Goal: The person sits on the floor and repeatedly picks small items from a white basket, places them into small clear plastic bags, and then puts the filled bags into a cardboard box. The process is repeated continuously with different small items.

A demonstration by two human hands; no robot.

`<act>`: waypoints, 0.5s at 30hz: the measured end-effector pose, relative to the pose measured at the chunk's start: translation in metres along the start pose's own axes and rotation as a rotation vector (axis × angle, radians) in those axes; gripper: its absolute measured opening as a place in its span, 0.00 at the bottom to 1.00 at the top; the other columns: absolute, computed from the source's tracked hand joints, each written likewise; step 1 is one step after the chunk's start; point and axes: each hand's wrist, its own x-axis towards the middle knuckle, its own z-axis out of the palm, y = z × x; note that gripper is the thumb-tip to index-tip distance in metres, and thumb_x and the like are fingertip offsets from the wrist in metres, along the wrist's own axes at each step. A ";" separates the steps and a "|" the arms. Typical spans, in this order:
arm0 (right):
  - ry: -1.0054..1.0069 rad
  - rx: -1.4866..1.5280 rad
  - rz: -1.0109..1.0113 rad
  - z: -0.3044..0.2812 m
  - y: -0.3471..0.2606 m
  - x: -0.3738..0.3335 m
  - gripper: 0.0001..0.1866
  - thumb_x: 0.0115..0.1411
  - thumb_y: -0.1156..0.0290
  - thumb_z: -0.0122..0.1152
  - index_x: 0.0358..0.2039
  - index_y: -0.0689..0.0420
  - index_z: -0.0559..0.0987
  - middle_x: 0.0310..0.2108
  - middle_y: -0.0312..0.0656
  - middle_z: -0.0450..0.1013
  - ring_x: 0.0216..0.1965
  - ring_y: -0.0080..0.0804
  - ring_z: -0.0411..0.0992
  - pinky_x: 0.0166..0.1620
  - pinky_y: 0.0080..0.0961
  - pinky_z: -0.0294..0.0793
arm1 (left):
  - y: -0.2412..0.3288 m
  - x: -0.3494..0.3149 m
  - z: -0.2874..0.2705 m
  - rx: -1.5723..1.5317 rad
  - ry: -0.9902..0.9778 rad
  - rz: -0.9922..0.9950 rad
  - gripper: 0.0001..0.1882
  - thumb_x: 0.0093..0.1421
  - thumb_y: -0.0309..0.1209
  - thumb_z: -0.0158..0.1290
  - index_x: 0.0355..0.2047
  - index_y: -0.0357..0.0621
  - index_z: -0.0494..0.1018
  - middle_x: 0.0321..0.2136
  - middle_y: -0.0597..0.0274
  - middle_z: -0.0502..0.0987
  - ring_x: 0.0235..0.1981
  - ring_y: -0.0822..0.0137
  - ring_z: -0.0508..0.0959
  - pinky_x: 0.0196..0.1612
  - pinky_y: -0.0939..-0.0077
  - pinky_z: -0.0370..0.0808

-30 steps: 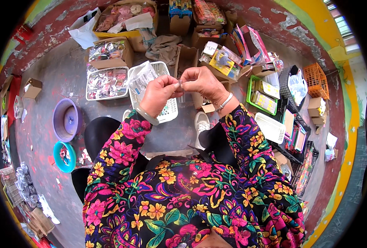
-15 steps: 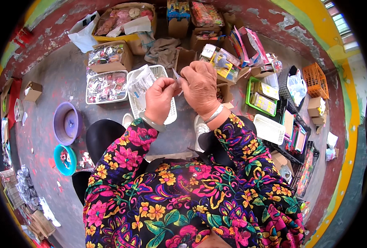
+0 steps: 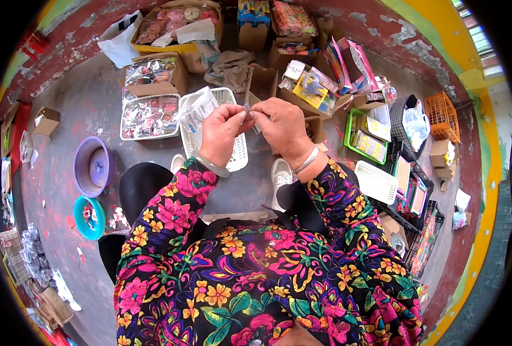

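Note:
In front of me, above the floor, my left hand [image 3: 221, 136] and my right hand [image 3: 284, 128] meet, thumbs and fingers pinched. Between them is a small thin whitish piece [image 3: 248, 102], mostly covered by the fingertips; its kind is too small to make out. Both hands seem to grip it, one from each side. Beneath the left hand stands a white perforated plastic basket [image 3: 240, 151], with a clear printed plastic bag [image 3: 195, 112] lying over its left side. To its left, a white tray [image 3: 122, 126] holds many small packaged items.
Cardboard boxes with packaged goods stand ahead, among them a yellow-edged box [image 3: 192, 51]. A purple basin [image 3: 82, 180] and a teal basin [image 3: 78, 217] sit at the left. On the right are a green basket [image 3: 364, 152], a white basket [image 3: 376, 181] and an orange crate [image 3: 440, 116].
My right hand has turned and lowered a little, its fingers now pinching more to the side, facing the left hand. The left hand has barely moved.

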 end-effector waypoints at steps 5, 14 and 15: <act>-0.085 0.063 0.014 -0.002 0.009 0.002 0.04 0.46 0.72 0.56 0.22 0.57 0.78 0.22 0.43 0.72 0.26 0.41 0.72 0.28 0.31 0.71 | -0.005 0.001 -0.002 0.083 -0.018 0.048 0.03 0.59 0.21 0.46 0.32 0.34 0.69 0.31 0.59 0.73 0.34 0.69 0.76 0.43 0.75 0.75; -0.162 -0.058 -0.198 -0.008 0.015 0.004 0.03 0.47 0.71 0.55 0.22 0.55 0.76 0.22 0.41 0.71 0.27 0.40 0.71 0.29 0.32 0.70 | -0.006 0.000 0.000 0.272 -0.033 0.143 0.02 0.56 0.21 0.49 0.29 0.33 0.71 0.27 0.62 0.75 0.30 0.75 0.75 0.35 0.83 0.73; -0.144 -0.102 -0.227 -0.008 0.014 0.003 0.02 0.46 0.71 0.55 0.21 0.54 0.75 0.21 0.41 0.70 0.27 0.40 0.70 0.29 0.32 0.70 | -0.006 0.000 0.000 0.305 -0.030 0.157 0.02 0.56 0.21 0.49 0.28 0.33 0.71 0.25 0.62 0.76 0.29 0.76 0.74 0.34 0.84 0.72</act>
